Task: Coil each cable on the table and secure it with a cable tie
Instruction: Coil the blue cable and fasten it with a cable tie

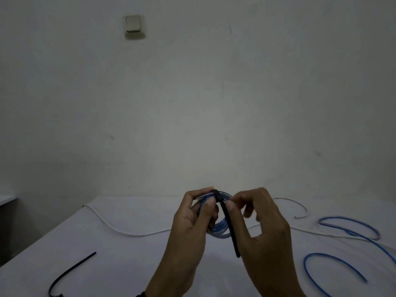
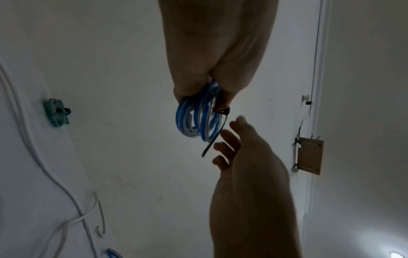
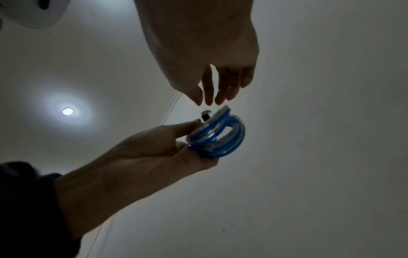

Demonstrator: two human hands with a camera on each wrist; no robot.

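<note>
My left hand [image 1: 209,197] grips a small coil of blue and clear cable [image 1: 218,229] above the white table, thumb and fingers curled round its left side. A black cable tie [image 1: 230,228] loops over the top of the coil, and its tail hangs down in front. My right hand [image 1: 233,201] is at the tie, fingers loosely extended. In the left wrist view the coil [image 2: 198,120] and tie [image 2: 217,134] sit just clear of the right fingers [image 2: 229,137]. In the right wrist view the right hand [image 3: 205,102] hovers over the coil [image 3: 220,137], holding nothing.
A spare black cable tie [image 1: 70,273] lies front left on the table [image 1: 128,264]. A loose white cable [image 1: 120,228] runs across the middle and a loose blue cable [image 1: 351,230] sprawls at the right. A teal coil with a tie [image 2: 55,113] lies farther off.
</note>
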